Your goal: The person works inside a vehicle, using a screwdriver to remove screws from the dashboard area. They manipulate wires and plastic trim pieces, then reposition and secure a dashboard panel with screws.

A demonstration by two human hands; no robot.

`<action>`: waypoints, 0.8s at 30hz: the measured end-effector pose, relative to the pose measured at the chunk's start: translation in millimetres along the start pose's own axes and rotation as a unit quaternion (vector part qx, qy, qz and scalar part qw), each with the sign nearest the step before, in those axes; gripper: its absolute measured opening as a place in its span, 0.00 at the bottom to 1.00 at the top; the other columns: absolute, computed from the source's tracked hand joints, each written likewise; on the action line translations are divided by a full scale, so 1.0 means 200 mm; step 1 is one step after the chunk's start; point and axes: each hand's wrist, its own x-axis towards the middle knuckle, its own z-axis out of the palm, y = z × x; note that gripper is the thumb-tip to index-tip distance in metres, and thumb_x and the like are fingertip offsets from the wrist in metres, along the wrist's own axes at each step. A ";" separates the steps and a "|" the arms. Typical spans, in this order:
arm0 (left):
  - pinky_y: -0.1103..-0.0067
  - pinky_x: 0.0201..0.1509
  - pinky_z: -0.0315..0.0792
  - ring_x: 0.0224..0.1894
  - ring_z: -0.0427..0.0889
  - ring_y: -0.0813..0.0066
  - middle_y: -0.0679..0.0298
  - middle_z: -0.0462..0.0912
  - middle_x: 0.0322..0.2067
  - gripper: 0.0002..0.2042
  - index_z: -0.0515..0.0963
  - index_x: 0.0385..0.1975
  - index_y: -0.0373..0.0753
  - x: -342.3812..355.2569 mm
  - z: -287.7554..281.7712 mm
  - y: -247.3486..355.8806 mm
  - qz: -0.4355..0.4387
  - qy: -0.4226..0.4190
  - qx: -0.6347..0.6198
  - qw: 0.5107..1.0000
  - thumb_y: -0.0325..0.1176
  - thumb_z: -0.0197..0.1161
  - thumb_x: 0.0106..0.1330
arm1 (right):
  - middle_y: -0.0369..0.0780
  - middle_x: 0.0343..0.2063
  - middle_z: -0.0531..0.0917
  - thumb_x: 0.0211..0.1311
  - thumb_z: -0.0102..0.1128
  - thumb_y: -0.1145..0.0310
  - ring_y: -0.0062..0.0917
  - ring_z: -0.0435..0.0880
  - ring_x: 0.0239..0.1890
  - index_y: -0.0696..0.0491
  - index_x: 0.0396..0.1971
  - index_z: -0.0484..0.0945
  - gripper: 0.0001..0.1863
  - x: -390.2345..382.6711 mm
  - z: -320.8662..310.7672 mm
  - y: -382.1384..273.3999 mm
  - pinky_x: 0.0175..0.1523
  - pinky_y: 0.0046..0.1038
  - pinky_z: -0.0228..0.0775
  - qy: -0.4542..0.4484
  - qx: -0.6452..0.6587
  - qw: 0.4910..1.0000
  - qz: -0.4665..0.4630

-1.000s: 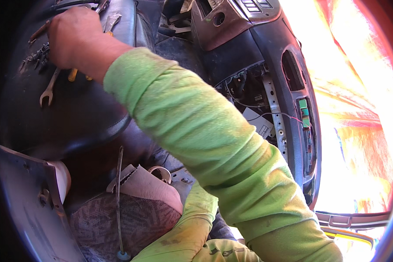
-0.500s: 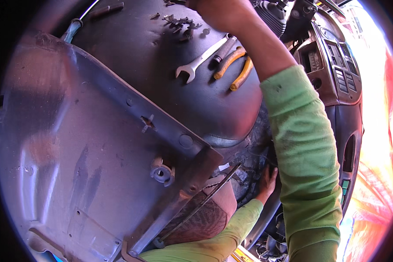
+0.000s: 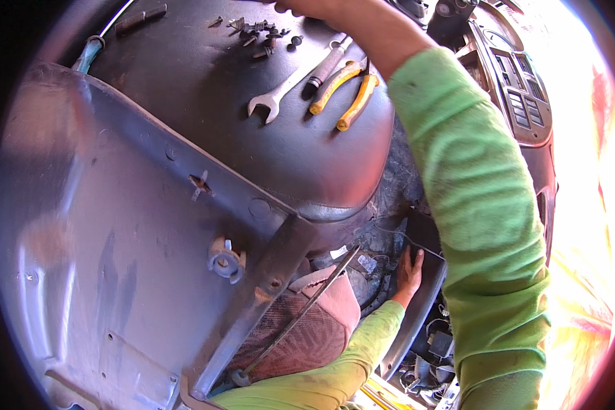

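Observation:
My left hand (image 3: 408, 275) lies against a dark trim panel (image 3: 427, 270) at lower right, its visible fingers stretched out and apart. A thin wire (image 3: 417, 244) runs near its fingertips. Across the right side reaches my right arm in a green sleeve. The right hand (image 3: 321, 8) is mostly cut off by the top edge, so what its fingers hold is hidden. Below that hand, a spanner (image 3: 273, 102), a knurled-handled tool (image 3: 328, 65) and yellow-handled pliers (image 3: 359, 102) lie on a black seat (image 3: 205, 75). Several small dark fasteners (image 3: 256, 31) are scattered beside them.
A large metal panel (image 3: 137, 225) fills the left, with a thin rod (image 3: 307, 307) by its corner. At upper left lies a blue-handled screwdriver (image 3: 89, 53). The dashboard (image 3: 519, 89) stands at right; exposed wiring and parts (image 3: 427, 362) show at lower right.
The view has shifted, so the seat, tools and metal panel appear farther left and up. More of the trim panel shows beside my left hand. My right hand has slid farther out of view.

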 end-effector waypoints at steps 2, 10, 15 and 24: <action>0.60 0.80 0.52 0.75 0.60 0.43 0.38 0.63 0.72 0.45 0.61 0.74 0.33 -0.01 0.00 0.03 -0.007 0.020 0.043 0.999 0.70 0.46 0.73 | 0.44 0.22 0.84 0.51 0.72 0.64 0.25 0.83 0.22 0.60 0.25 0.82 0.13 -0.11 -0.13 0.04 0.26 0.30 0.74 -0.063 0.107 0.990 0.070; 0.63 0.81 0.49 0.78 0.57 0.47 0.42 0.60 0.74 0.42 0.59 0.76 0.34 -0.03 -0.04 0.10 -0.022 -0.009 0.023 0.999 0.66 0.46 0.75 | 0.40 0.21 0.84 0.52 0.72 0.82 0.22 0.81 0.18 0.60 0.30 0.83 0.06 -0.26 -0.14 0.09 0.24 0.25 0.75 -0.098 0.270 0.956 0.061; 0.64 0.81 0.49 0.78 0.56 0.48 0.42 0.60 0.75 0.44 0.59 0.75 0.33 -0.01 -0.05 0.11 -0.009 -0.007 0.014 1.000 0.67 0.47 0.75 | 0.42 0.27 0.87 0.60 0.70 0.82 0.23 0.85 0.24 0.65 0.42 0.86 0.10 -0.39 -0.24 0.05 0.31 0.24 0.79 -0.135 0.269 0.952 0.053; 0.62 0.79 0.54 0.74 0.62 0.42 0.37 0.65 0.71 0.41 0.63 0.72 0.27 0.02 -0.06 0.11 0.034 -0.005 -0.004 0.999 0.62 0.49 0.76 | 0.32 0.30 0.87 0.64 0.70 0.76 0.18 0.81 0.30 0.57 0.38 0.88 0.04 -1.10 -1.02 0.17 0.38 0.22 0.75 -0.198 0.007 0.966 0.163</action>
